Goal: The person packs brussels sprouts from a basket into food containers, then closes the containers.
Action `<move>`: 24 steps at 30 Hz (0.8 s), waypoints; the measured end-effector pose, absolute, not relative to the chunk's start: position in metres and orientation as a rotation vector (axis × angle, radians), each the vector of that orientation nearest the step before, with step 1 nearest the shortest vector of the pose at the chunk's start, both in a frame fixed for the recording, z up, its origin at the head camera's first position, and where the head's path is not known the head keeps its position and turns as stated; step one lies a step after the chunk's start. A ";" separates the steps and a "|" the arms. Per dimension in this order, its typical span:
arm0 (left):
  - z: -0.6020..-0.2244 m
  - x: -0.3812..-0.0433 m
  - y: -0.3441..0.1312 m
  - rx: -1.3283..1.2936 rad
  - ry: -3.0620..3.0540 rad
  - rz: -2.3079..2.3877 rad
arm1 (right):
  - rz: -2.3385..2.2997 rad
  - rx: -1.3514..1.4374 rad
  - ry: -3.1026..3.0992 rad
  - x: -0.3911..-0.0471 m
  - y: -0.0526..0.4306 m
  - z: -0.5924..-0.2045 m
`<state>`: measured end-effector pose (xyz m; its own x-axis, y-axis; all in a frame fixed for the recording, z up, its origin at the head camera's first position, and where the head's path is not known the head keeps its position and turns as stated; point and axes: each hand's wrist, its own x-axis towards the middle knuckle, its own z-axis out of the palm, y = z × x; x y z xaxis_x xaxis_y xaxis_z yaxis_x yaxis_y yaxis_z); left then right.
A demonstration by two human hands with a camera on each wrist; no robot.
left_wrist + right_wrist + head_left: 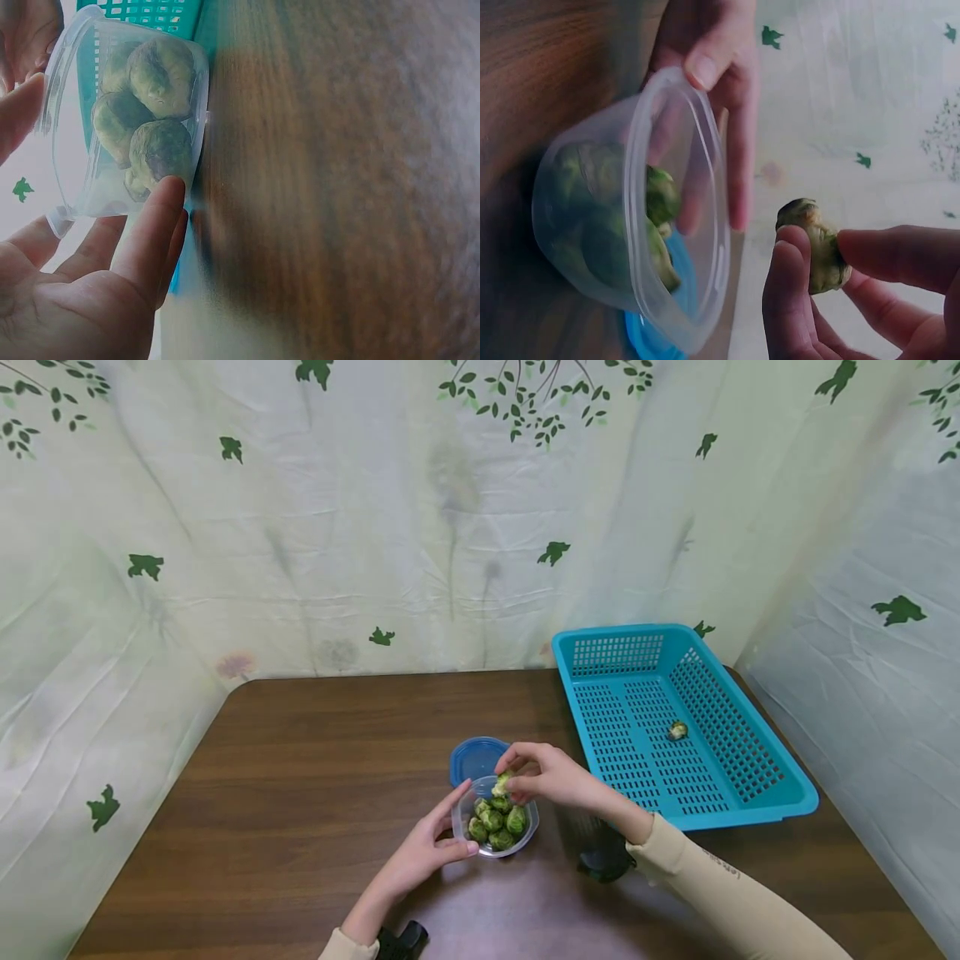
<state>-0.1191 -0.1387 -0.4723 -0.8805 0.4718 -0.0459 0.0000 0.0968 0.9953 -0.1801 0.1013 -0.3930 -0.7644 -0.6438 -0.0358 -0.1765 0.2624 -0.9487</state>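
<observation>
A clear plastic container [536,824] with several Brussels sprouts [492,820] in it stands on the table. My left hand [424,853] holds it from the left, thumb at the rim and fingers along the side wall; the left wrist view shows a fingertip against the wall [196,142]. Just above the far side of the opening, my right hand [553,779] pinches one Brussels sprout [826,255] between thumb and fingertips. Behind the container lies a round blue lid [474,755], partly covered by the container and right hand.
A large blue perforated basket [797,799] stands at the right of the brown table [337,760], with a single sprout [677,730] on its floor. A leaf-printed curtain [360,568] hangs behind and at both sides. Dark wrist-worn devices [405,941] sit at the wrists.
</observation>
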 end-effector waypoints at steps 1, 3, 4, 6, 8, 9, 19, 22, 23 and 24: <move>-0.472 -0.119 -0.139 0.463 2.025 1.840 | -1.503 -0.745 2.141 -0.179 0.099 -0.394; -0.471 -0.119 -0.138 0.463 2.019 1.839 | -1.484 -0.747 2.178 -0.178 0.096 -0.396; -0.470 -0.119 -0.138 0.463 2.017 1.838 | -1.476 -0.748 2.194 -0.177 0.094 -0.397; -0.470 -0.119 -0.138 0.459 2.017 1.836 | -1.468 -0.737 2.222 -0.176 0.090 -0.400; -0.469 -0.118 -0.138 0.454 2.019 1.833 | -1.460 -0.721 2.250 -0.175 0.086 -0.402; -0.469 -0.118 -0.138 0.451 2.021 1.831 | -1.461 -0.711 2.260 -0.174 0.084 -0.403; -0.471 -0.119 -0.138 0.450 2.013 1.838 | -1.428 -0.672 2.351 -0.170 0.074 -0.408; -0.472 -0.119 -0.137 0.453 2.010 1.842 | -1.409 -0.657 2.368 -0.170 0.073 -0.411; -0.472 -0.119 -0.137 0.453 2.011 1.842 | -1.402 -0.655 2.376 -0.169 0.073 -0.411; -0.473 -0.119 -0.137 0.452 2.010 1.845 | -1.395 -0.657 2.388 -0.169 0.073 -0.412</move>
